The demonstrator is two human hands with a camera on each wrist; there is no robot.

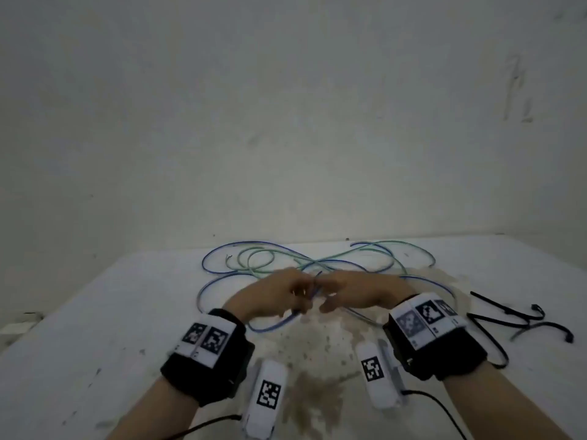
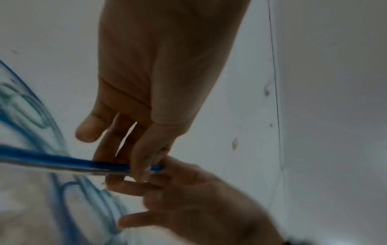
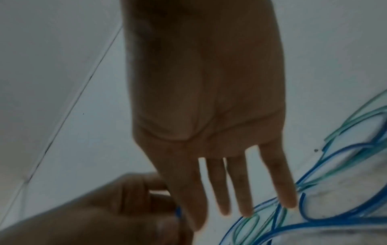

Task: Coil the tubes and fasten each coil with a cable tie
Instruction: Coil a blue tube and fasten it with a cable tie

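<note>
The left hand (image 2: 146, 82) pinches the end of a blue tube (image 2: 62, 161) between thumb and fingertips, holding it off the table where both hands can work it. The right hand (image 3: 209, 116) meets it fingertip to fingertip with its fingers straight and slightly spread; the right wrist view shows nothing gripped in it, though its forefinger touches the tube end beside the left hand's thumb. The meeting looks like the start of a first loop, or a hand-over of the free end, judged from the pose alone.

From the pinch the blue tube curves down toward the person and back out into a loose tangle with a green tube (image 1: 257, 258), both sprawled in wide overlapping loops across the middle of the white table (image 1: 95, 312). Neither is coiled yet and no tie is on. Black cable ties (image 1: 521, 322) lie loose to the right, near the right wrist and apart from the tubes, handy for that hand once a coil is ready.

A bare wall (image 1: 286, 106) rises directly behind the table's far edge, just beyond the farthest loops, so there is little room to pull slack away from the body. Open tabletop lies to the left and toward the person, where a stained patch (image 1: 317, 360) marks the surface between the forearms.
</note>
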